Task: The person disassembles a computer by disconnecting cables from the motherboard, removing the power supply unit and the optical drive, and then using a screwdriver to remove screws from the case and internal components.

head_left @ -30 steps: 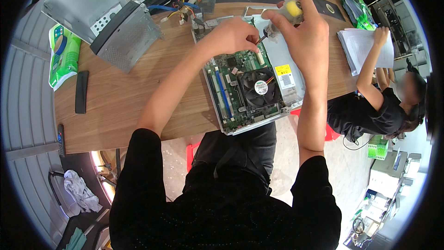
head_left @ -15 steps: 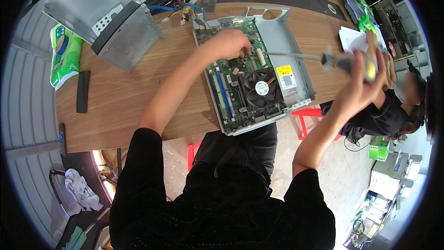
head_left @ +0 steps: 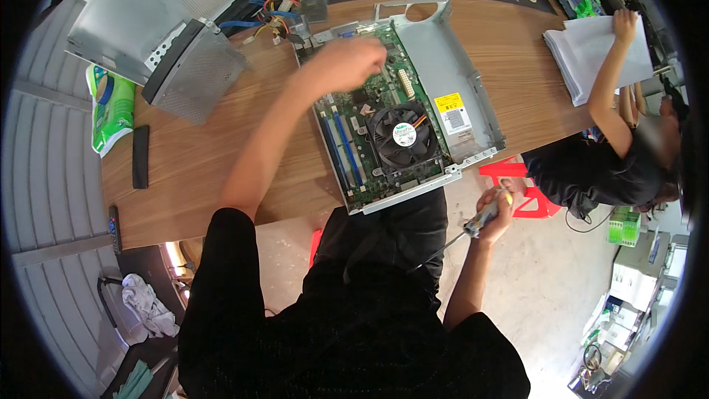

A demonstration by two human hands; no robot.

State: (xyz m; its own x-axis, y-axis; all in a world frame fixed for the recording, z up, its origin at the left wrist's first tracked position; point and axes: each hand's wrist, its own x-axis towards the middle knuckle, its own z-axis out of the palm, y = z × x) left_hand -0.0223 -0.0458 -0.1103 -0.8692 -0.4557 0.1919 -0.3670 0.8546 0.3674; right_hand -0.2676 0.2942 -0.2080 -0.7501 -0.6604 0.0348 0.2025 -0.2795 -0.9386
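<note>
An open metal computer chassis (head_left: 437, 52) lies on the table's near edge, holding a green motherboard (head_left: 384, 96) with a black cooling fan (head_left: 384, 140). Over the board's far part is my left hand (head_left: 354, 60), slightly blurred, its fingers curled together; whatever they may pinch is hidden. My right hand (head_left: 499, 223) is beside my lap, off the table, closed around the handle of a screwdriver (head_left: 481, 220). The screwdriver's thin shaft points down and left across my thigh. Blue and black memory slots (head_left: 346, 149) run along the board's left side.
Metal casing parts (head_left: 196, 77) with loose coloured cables (head_left: 279, 11) stand at the far left. A black strip (head_left: 140, 157) and a green-white packet (head_left: 111, 114) lie left. At right, another person handles a paper stack (head_left: 591, 55) beside a red stool (head_left: 535, 203).
My right hand has swung the screwdriver down from above the chassis's right side to beside my lap. My left hand has shifted slightly left and away. The other person has lifted some paper.
</note>
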